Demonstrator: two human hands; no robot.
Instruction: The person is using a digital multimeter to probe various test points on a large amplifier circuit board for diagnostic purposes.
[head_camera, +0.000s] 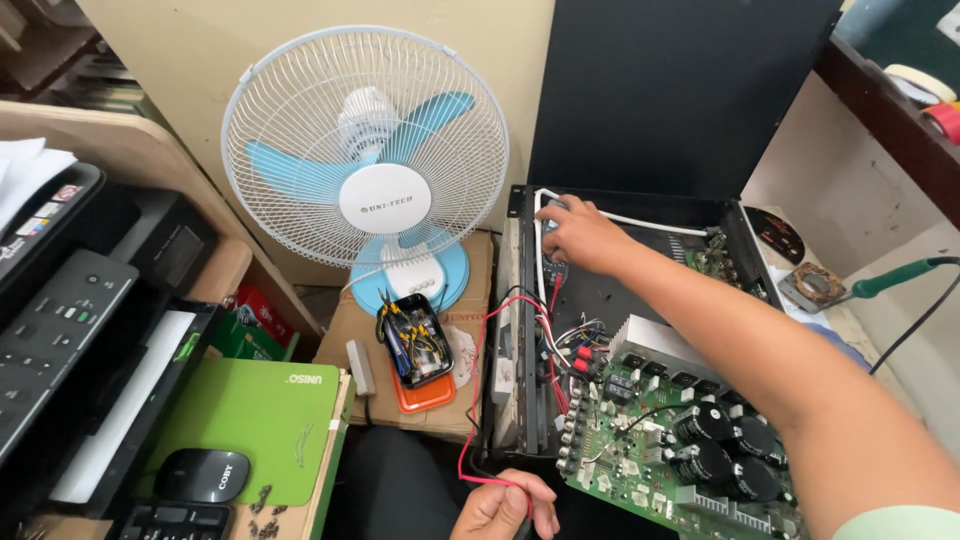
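My right hand (582, 232) reaches across an opened black amplifier chassis (520, 300) and grips a small part by a white cable (640, 220) at its far left corner. What the fingers pinch is hidden. My left hand (505, 508) sits at the bottom edge, closed around a thin red wire (478, 400) that loops up into the chassis. A green circuit board (620, 450) with large black capacitors (715, 445) lies under my right forearm.
A white and blue desk fan (365, 160) stands behind a small tray of tools (420, 345). A green mouse pad (250, 420) with a black mouse (200, 475) lies left, beside a printer (70, 300). A green-handled soldering iron (890, 280) rests at right.
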